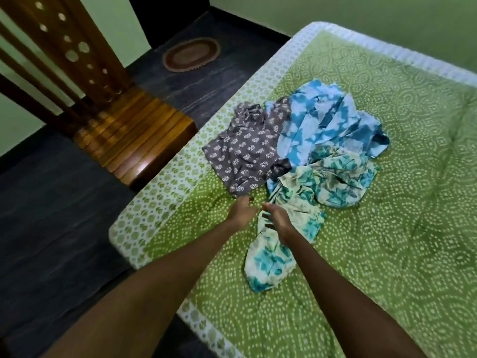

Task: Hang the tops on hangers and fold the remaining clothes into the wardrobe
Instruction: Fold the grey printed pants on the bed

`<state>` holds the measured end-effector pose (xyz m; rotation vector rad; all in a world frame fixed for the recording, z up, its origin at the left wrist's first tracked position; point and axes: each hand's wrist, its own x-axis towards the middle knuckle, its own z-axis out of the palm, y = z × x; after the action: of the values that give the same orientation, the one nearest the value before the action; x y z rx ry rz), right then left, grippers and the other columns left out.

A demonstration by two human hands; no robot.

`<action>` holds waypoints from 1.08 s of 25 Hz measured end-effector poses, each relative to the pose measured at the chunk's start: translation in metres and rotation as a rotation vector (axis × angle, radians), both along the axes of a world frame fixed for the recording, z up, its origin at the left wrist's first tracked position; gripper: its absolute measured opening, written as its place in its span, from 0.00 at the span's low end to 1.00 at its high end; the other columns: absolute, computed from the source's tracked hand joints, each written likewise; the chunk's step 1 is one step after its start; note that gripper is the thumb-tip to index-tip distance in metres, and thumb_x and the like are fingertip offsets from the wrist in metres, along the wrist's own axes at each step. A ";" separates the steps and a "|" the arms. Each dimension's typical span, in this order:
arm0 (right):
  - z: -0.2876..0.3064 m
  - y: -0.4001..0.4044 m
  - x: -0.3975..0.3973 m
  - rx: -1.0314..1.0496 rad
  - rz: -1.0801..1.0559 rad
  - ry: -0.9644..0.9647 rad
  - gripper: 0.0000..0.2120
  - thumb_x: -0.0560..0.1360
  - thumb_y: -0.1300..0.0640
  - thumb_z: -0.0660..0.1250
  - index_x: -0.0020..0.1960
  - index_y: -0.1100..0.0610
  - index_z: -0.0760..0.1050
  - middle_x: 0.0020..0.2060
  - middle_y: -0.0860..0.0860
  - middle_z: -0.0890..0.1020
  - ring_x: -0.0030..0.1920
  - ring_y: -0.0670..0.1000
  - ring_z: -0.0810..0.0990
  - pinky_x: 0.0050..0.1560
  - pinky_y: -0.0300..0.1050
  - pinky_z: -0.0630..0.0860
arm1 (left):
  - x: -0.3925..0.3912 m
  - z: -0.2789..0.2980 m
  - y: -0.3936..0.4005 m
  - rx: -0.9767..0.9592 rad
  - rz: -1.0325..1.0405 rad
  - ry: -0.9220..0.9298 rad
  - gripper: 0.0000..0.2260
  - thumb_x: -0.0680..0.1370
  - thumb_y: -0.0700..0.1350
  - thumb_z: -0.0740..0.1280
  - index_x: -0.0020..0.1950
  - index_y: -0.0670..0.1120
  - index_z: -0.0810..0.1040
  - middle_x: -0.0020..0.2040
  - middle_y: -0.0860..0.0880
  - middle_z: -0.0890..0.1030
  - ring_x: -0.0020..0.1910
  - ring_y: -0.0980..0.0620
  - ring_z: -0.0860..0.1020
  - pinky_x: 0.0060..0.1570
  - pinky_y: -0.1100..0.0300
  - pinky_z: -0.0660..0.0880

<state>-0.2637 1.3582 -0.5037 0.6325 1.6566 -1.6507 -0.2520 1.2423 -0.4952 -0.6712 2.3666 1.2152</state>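
Three crumpled garments lie in a pile on the bed. A grey top with a white leaf print is at the left. A blue and white tie-dye garment lies at the back right. A cream and teal tie-dye garment stretches toward me at the front. My left hand hovers with loose fingers just below the grey top's near edge, holding nothing. My right hand is over the cream and teal garment with relaxed fingers; whether it touches the cloth is unclear.
The bed has a green patterned cover with a white border. A wooden chair stands against the bed's left side on a dark floor. An oval brown mat lies farther back. Green walls surround the room.
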 end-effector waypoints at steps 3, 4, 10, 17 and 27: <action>-0.059 -0.022 -0.029 0.001 -0.021 -0.069 0.10 0.80 0.58 0.57 0.53 0.59 0.76 0.45 0.53 0.79 0.41 0.48 0.76 0.40 0.41 0.71 | -0.050 -0.061 -0.012 -0.127 -0.064 -0.050 0.17 0.76 0.41 0.66 0.65 0.43 0.74 0.75 0.41 0.57 0.71 0.42 0.62 0.63 0.59 0.65; -0.078 -0.030 -0.033 0.008 -0.022 -0.074 0.11 0.80 0.59 0.58 0.55 0.61 0.77 0.47 0.54 0.79 0.41 0.48 0.76 0.41 0.40 0.71 | -0.061 -0.079 -0.020 -0.189 -0.039 -0.079 0.17 0.76 0.41 0.67 0.65 0.46 0.75 0.76 0.42 0.53 0.72 0.42 0.59 0.64 0.58 0.65; -0.124 -0.053 -0.045 0.314 0.275 0.385 0.23 0.72 0.73 0.59 0.67 0.63 0.68 0.64 0.58 0.73 0.64 0.53 0.71 0.63 0.42 0.66 | -0.073 -0.134 -0.060 -0.199 0.110 -0.031 0.11 0.74 0.36 0.67 0.56 0.39 0.77 0.56 0.40 0.77 0.54 0.42 0.76 0.53 0.55 0.74; -0.127 -0.084 -0.089 0.717 1.048 0.722 0.21 0.76 0.59 0.62 0.69 0.56 0.67 0.67 0.57 0.72 0.72 0.55 0.62 0.73 0.50 0.54 | -0.054 -0.121 -0.066 -0.037 0.177 0.095 0.09 0.71 0.31 0.67 0.50 0.36 0.80 0.47 0.38 0.81 0.42 0.50 0.75 0.38 0.63 0.67; -0.125 -0.100 -0.056 0.605 0.504 0.374 0.37 0.70 0.48 0.73 0.70 0.61 0.59 0.70 0.60 0.64 0.65 0.60 0.69 0.61 0.51 0.68 | -0.068 -0.124 -0.126 -0.209 0.006 0.005 0.22 0.75 0.34 0.64 0.69 0.38 0.65 0.69 0.41 0.65 0.55 0.47 0.73 0.35 0.68 0.71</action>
<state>-0.3202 1.2581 -0.6288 0.1416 2.3792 -0.9325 -0.3199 1.1162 -0.6188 -0.7411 2.5193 0.9806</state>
